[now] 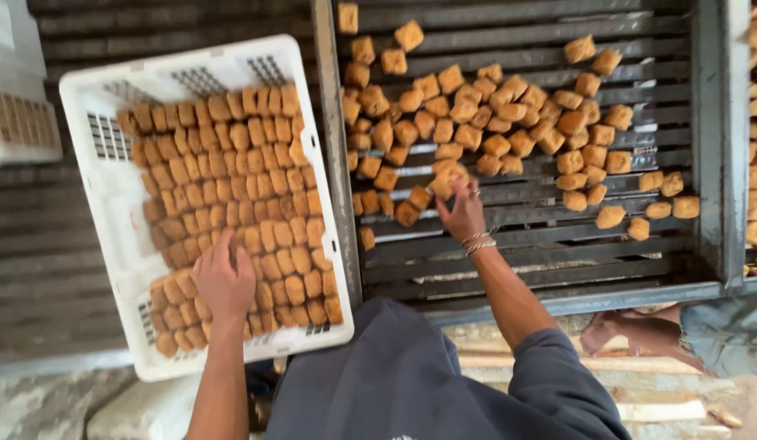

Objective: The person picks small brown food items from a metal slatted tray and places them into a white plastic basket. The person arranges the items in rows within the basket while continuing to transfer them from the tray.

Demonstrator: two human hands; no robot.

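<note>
Head camera looks straight down on two work areas side by side. To the person's left sits a white plastic crate (109, 212), tilted a little against the frame, packed with neat rows of golden-brown fried cubes (232, 195). The left hand (222, 281) lies flat on the lower rows, fingers spread and gripping nothing, as though pressing the pieces into line. To the right, a dark slatted metal rack (557, 253) carries a loose scatter of the same cubes (492, 122), some touching, others apart near the right edge.

The right hand (462, 213), with thin bangles (478, 242) at the wrist, is curled around a few cubes (443, 181) at the near edge of the heap; the fingers are partly closed, and I cannot tell exactly how many pieces it has.

My worry is the slats. The gaps look wide next to the smaller pieces, so a cube nudged sideways by the fingers could tip into a gap or drop through. A loose handful could also shed a piece over the metal divider (336, 163) between rack and crate. These cubes look soft-crusted, and I would guess a hard squeeze could crush one. The crate's near corner seems to overhang its support, so a heavy press from the left hand might rock it and spoil the rows.
</note>
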